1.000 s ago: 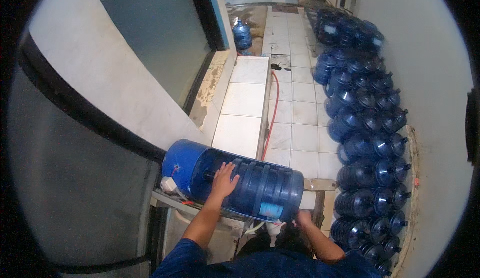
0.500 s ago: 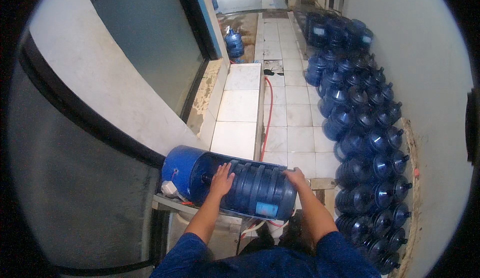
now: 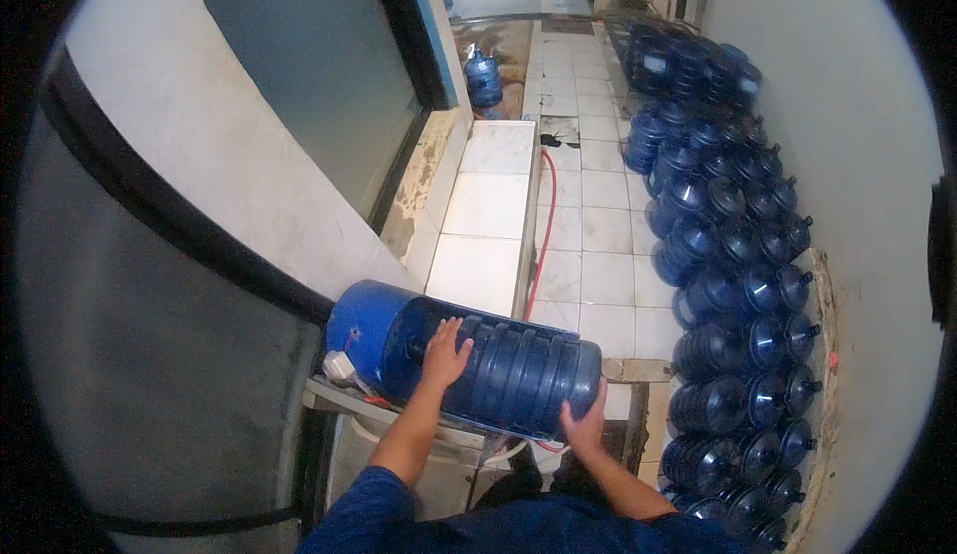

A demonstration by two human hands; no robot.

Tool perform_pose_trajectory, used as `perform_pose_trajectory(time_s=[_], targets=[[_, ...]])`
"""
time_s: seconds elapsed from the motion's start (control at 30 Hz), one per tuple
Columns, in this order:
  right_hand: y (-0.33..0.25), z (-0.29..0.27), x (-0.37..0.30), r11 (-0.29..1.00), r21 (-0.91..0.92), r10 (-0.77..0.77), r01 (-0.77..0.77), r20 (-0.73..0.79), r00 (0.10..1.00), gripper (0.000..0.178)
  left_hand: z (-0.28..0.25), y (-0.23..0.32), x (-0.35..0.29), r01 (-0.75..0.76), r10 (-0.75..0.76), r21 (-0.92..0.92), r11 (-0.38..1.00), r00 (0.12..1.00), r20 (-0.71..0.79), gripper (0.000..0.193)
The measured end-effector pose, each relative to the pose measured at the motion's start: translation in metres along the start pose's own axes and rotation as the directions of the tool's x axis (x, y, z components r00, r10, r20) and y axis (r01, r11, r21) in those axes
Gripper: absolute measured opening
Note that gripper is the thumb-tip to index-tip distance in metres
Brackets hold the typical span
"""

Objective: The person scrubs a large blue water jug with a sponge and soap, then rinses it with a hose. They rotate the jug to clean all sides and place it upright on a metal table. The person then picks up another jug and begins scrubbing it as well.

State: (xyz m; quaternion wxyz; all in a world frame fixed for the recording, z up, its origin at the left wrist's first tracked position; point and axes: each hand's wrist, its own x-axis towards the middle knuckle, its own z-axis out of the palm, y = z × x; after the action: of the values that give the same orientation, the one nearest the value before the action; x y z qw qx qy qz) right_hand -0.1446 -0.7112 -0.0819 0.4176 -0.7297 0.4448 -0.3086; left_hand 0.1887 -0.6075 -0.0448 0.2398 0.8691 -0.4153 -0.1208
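Observation:
A large ribbed blue water jug (image 3: 518,369) lies on its side in front of me, its neck end inside a blue cylindrical housing (image 3: 371,340) with an open trough. My left hand (image 3: 446,357) rests on the jug near its shoulder, fingers stretched out over the ribs. My right hand (image 3: 586,419) cups the near edge of the jug's base, thumb and fingers around the rim. The jug's neck is mostly hidden in the dark inside of the housing.
Several rows of blue water jugs (image 3: 733,265) stand along the right wall. One jug (image 3: 483,80) stands farther ahead on the left. A white tiled ledge (image 3: 483,210) runs beyond the housing, with a red hose (image 3: 546,225) beside it on the tiled floor. A small white box (image 3: 339,366) is on the housing.
The jug has turned on its long axis, and its pale blue label has gone out of sight. My right hand has moved from the far side of the base to its near side.

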Motion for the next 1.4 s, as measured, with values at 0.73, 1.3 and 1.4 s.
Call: perform_pose_trajectory(time_s=[0.73, 1.3, 1.4], targets=[[0.182, 0.041, 0.087, 0.136, 0.627, 0.405, -0.767, 0.672, 0.621, 0.051, 0.001, 0.001, 0.004, -0.051, 0.052, -0.01, 0.999, 0.998, 0.035, 0.052], [-0.014, 0.015, 0.107, 0.926, -0.325, 0.243, -0.193, 0.119, 0.963, 0.069, 0.002, -0.006, 0.002, 0.03, -0.032, 0.02, 0.999, 0.994, 0.106, 0.059], [0.05, 0.017, 0.178, 0.782, -0.183, 0.605, -0.595, 0.45, 0.657, 0.064, 0.009, -0.004, 0.006, 0.012, -0.014, 0.021, 1.0, 0.992, 0.125, 0.06]])
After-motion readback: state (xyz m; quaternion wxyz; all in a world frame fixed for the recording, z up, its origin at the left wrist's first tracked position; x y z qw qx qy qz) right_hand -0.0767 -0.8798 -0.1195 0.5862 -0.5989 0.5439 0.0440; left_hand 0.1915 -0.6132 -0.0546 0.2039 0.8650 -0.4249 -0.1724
